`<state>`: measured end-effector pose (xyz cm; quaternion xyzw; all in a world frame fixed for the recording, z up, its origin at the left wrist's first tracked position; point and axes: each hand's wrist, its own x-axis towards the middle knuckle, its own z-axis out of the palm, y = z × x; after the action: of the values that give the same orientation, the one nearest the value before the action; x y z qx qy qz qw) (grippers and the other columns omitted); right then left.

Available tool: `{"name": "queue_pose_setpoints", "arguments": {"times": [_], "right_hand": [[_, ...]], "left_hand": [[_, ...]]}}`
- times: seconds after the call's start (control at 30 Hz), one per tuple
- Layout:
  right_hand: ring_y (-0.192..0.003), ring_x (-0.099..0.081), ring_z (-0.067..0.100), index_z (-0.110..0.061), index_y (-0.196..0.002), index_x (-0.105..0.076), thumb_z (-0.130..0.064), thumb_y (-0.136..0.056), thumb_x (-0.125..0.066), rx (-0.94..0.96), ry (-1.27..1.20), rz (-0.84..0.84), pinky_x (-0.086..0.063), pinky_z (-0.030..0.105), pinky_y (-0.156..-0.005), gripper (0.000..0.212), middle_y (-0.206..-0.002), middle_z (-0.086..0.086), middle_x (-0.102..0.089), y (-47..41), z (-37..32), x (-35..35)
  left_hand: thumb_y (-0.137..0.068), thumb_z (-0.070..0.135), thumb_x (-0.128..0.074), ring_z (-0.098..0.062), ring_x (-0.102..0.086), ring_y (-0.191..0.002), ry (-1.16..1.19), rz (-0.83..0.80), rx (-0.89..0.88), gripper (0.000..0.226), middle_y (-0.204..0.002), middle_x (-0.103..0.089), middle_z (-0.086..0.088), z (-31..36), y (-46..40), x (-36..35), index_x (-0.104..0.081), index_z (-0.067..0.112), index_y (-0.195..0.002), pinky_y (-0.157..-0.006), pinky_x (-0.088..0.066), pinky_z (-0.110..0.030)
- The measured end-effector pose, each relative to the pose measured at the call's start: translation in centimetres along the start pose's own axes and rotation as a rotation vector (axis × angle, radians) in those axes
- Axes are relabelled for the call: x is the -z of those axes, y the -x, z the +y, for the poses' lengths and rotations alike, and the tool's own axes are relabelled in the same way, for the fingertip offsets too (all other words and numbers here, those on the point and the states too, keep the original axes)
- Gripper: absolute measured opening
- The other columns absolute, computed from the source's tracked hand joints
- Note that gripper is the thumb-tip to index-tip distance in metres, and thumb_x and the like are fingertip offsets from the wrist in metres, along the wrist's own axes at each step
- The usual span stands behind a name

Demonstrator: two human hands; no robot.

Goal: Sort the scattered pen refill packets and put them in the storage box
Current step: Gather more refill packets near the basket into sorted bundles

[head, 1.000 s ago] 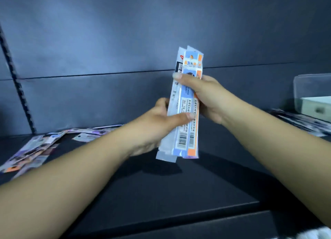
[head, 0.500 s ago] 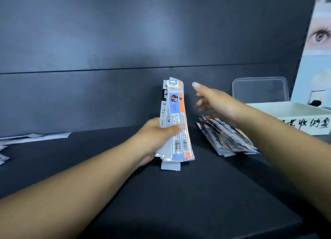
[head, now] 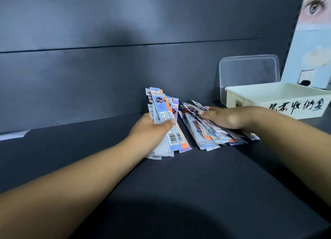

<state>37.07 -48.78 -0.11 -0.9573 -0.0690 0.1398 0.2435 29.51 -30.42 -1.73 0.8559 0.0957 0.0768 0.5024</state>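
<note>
Dark matte back wall [head: 125,32], panelled, one thin horizontal seam across it. Below it the dark surface [head: 179,185], flat, smooth, slightly sheened; its near edge is cut off by the frame.

Far right: a poster [head: 311,41] with a printed eye, cropped by the frame edge. In front of it the storage box [head: 268,99] — cream plastic, rectangular, open top, black brush lettering on its front wall, right end out of frame; inside not visible from this angle. A clear plastic lid [head: 249,72] with rounded corners stands on edge behind the box, leaning on the wall.

Left hand [head: 152,133] fingers closed around a fanned bundle of refill packets [head: 161,109] — long narrow glossy sleeves, blue, orange, purple, white, barcodes near the lower ends. Bundle is upright-tilted, lower ends touching the surface. Print too small to read.

Right hand [head: 227,118] lies palm down, fingers nearly straight, pressed flat on a loose pile of packets [head: 202,131] on the surface, just left of the box. No grasp visible — thumb side hidden.

Far left, a pale flat strip [head: 12,135] at the wall base, cut off; probably another packet, can't confirm.
</note>
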Motion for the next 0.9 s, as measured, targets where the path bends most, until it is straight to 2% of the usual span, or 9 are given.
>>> {"name": "queue_pose_setpoints", "arguments": {"times": [0.07, 0.13, 0.27, 0.4, 0.5, 0.6, 0.7, 0.8, 0.9], "right_hand": [[-0.140, -0.023, 0.027, -0.026, -0.146, -0.017, -0.061, -0.089, -0.022, 0.033, 0.045, 0.085, -0.016, 0.039, -0.114, 0.066, -0.154, 0.005, -0.022, -0.5, -0.2, -0.3], [-0.140, -0.023, 0.029, -0.027, -0.145, -0.016, -0.062, -0.088, -0.024, 0.026, 0.067, 0.149, -0.017, 0.041, -0.114, 0.067, -0.155, 0.007, -0.019, -0.9, -0.6, -0.4], [-0.138, -0.026, 0.032, -0.025, -0.144, -0.019, -0.057, -0.090, -0.030, 0.041, 0.021, 0.199, -0.021, 0.039, -0.111, 0.064, -0.153, 0.011, -0.021, -1.2, -1.3, -0.8], [-0.137, -0.029, 0.028, -0.025, -0.143, -0.024, -0.056, -0.091, -0.029, 0.104, -0.030, 0.174, -0.022, 0.035, -0.109, 0.061, -0.151, 0.008, -0.027, -1.0, -1.5, -0.5], [-0.127, -0.039, 0.019, -0.027, -0.135, -0.039, -0.049, -0.094, -0.031, 0.185, -0.099, 0.103, -0.025, 0.027, -0.096, 0.047, -0.140, -0.001, -0.042, -0.4, -1.0, 0.2], [-0.124, -0.042, 0.015, -0.029, -0.129, -0.047, -0.045, -0.093, -0.037, 0.254, -0.193, 0.063, -0.027, 0.026, -0.102, 0.040, -0.132, -0.008, -0.047, 0.2, -0.5, 0.8], [-0.126, -0.041, 0.013, -0.029, -0.126, -0.051, -0.044, -0.091, -0.042, 0.306, -0.227, 0.102, -0.024, 0.024, -0.104, 0.038, -0.134, -0.008, -0.048, 0.1, -0.3, 0.7], [-0.132, -0.035, 0.012, -0.036, -0.131, -0.045, -0.053, -0.087, -0.042, 0.283, -0.162, 0.099, -0.020, 0.022, -0.103, 0.047, -0.142, -0.011, -0.042, -0.4, -0.1, 0.3], [-0.132, -0.036, 0.012, -0.035, -0.133, -0.044, -0.053, -0.087, -0.043, 0.293, -0.127, 0.122, -0.021, 0.018, -0.098, 0.049, -0.143, -0.009, -0.042, -1.0, -0.4, 0.0]], "left_hand": [[-0.049, 0.064, -0.053, -0.027, -0.064, -0.099, -0.039, 0.011, -0.012, 0.069, -0.106, -0.068, 0.001, 0.0, -0.1, -0.2, -0.061, 0.026, -0.106, -0.088, -0.051, -0.040], [-0.038, 0.067, -0.046, -0.026, -0.060, -0.106, -0.089, 0.022, -0.022, 0.080, -0.107, -0.068, 0.001, 0.0, -0.2, -0.4, -0.062, 0.026, -0.105, -0.092, -0.048, -0.039], [-0.056, 0.058, -0.055, -0.028, -0.055, -0.114, -0.125, 0.070, -0.018, 0.069, -0.117, -0.063, -0.003, 0.6, -0.3, -0.9, -0.056, 0.018, -0.113, -0.097, -0.044, -0.039], [-0.055, 0.055, -0.047, -0.023, -0.056, -0.115, -0.079, -0.009, -0.058, 0.069, -0.123, -0.062, -0.001, 1.2, -0.3, -1.5, -0.061, 0.024, -0.116, -0.100, -0.043, -0.036], [-0.066, 0.058, -0.053, -0.016, -0.044, -0.128, 0.007, -0.050, -0.046, 0.073, -0.140, -0.047, 0.008, 1.0, -0.3, -1.3, -0.049, 0.027, -0.131, -0.109, -0.032, -0.036], [-0.084, 0.046, -0.053, -0.011, -0.029, -0.138, 0.025, -0.084, -0.082, 0.061, -0.151, -0.029, 0.011, 0.8, -0.5, -1.2, -0.036, 0.027, -0.140, -0.114, -0.021, -0.032], [-0.087, 0.041, -0.050, -0.010, -0.021, -0.141, -0.011, -0.100, -0.115, 0.057, -0.154, -0.022, 0.009, 0.7, -0.8, -1.3, -0.035, 0.026, -0.140, -0.115, -0.016, -0.030], [-0.088, 0.040, -0.048, -0.010, -0.013, -0.143, -0.141, -0.112, -0.137, 0.057, -0.157, -0.014, 0.010, 0.5, -1.4, -1.8, -0.032, 0.028, -0.141, -0.116, -0.012, -0.032], [-0.080, 0.053, -0.043, -0.012, -0.007, -0.144, -0.218, -0.125, -0.142, 0.067, -0.157, -0.010, 0.010, 0.8, -2.0, -2.5, -0.027, 0.034, -0.142, -0.117, -0.010, -0.035]]}}
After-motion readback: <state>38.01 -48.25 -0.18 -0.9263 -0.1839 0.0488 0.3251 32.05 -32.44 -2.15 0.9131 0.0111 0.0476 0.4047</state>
